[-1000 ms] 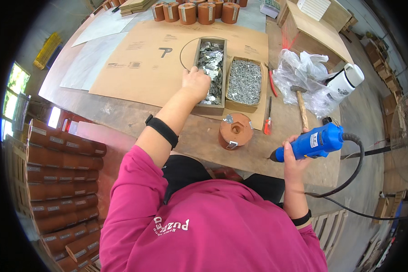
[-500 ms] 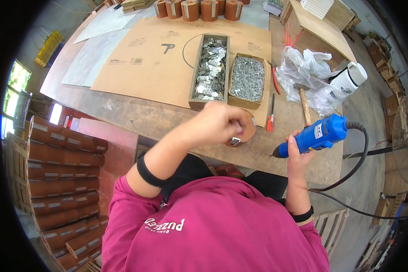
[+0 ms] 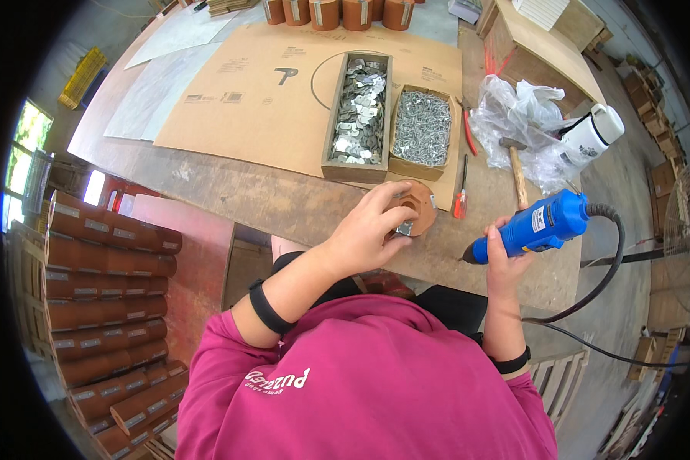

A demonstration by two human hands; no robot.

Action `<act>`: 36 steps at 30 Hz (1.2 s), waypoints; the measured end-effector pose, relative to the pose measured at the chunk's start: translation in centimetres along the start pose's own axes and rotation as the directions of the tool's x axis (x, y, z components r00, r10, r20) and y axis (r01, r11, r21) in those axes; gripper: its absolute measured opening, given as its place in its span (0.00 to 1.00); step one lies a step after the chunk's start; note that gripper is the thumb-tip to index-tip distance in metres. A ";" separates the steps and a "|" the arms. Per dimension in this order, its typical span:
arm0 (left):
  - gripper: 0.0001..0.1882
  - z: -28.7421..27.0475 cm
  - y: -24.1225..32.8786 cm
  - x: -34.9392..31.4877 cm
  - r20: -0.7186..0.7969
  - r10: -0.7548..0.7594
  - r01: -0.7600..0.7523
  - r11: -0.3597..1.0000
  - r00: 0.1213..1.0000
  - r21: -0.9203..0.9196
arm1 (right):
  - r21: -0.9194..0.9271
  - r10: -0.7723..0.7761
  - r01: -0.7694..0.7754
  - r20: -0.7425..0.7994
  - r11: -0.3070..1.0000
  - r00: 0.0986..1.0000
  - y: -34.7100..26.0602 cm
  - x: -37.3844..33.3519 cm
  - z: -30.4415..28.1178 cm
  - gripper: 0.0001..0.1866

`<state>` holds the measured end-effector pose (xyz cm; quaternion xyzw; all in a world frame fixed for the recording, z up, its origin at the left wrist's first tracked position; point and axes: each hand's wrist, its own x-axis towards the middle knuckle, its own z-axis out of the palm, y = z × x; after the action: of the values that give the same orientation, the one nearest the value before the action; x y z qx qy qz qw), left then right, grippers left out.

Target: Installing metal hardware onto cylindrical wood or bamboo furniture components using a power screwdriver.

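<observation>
A brown round block (image 3: 424, 212) with a hollow in its upper face stands at the table's near edge. My left hand (image 3: 370, 230) is closed around its left side, fingers over the top and thumb low at the front. A small metal plate (image 3: 405, 228) shows at the block's side by my thumb. To the right, my right hand (image 3: 504, 257) grips a blue corded power screwdriver (image 3: 530, 230), its tip pointing left and slightly down toward the block, apart from it.
Beyond the block stand a wooden box of metal plates (image 3: 331, 146) and a carton of screws (image 3: 418, 170). A red-handled screwdriver (image 3: 460, 203), a hammer (image 3: 517, 172), pliers (image 3: 468, 134), a plastic bag (image 3: 506, 115) and a white bottle (image 3: 590, 134) lie rightward. Brown cylinders (image 3: 111, 268) are stacked left.
My left hand has gone from pinching above the block to holding its left side, and its forearm has lowered. The right hand and power screwdriver have barely moved.
</observation>
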<state>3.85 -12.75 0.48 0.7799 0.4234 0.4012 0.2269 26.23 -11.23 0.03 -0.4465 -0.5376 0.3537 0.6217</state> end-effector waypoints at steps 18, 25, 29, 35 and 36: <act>0.18 3.0 0.2 -2.1 -0.336 0.011 0.023 0.995 0.942 0.098 | -0.095 -0.045 0.051 0.063 0.994 0.997 -0.6 0.2 0.5 0.29; 0.20 2.8 -0.1 -2.3 -0.302 -0.005 0.029 0.997 0.953 0.077 | -0.046 0.008 -0.005 0.071 0.999 0.997 -0.8 0.0 0.7 0.30; 0.23 1.4 0.8 -1.4 -0.278 -0.005 0.052 0.985 0.961 0.162 | -0.095 -0.038 0.044 0.060 0.995 0.997 -0.3 0.2 0.3 0.29; 0.20 -2.1 -1.3 6.1 -0.201 0.093 -0.016 0.936 0.975 0.353 | -0.035 -0.006 0.007 0.011 0.999 1.000 -0.3 0.4 -0.3 0.30; 0.18 -2.3 -2.0 7.7 -0.150 0.062 -0.012 0.950 0.987 0.313 | -0.012 0.007 -0.007 0.009 1.000 1.000 -0.3 0.4 -0.3 0.30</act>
<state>3.45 -5.14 3.77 0.7794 0.4835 0.3941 0.0594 26.59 -11.04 0.47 -0.4505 -0.5410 0.3546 0.6152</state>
